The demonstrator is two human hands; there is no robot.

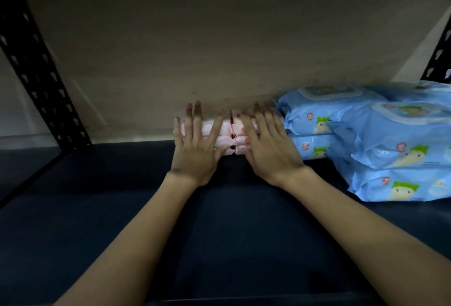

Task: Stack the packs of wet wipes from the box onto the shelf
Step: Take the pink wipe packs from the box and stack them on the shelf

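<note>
Both hands lie flat with straight fingers against the pink wet-wipe packs [230,132], the left hand [195,144] on the left stack, the right hand [266,144] on the right stack, grasping nothing. The pink packs sit at the back of the dark shelf [122,195], touching the blue wet-wipe packs [366,134] to their right. To finish well, I'd push evenly with both palms so the stacks stay square and don't topple.

Dim, soft focus, wide-angle edge warp
</note>
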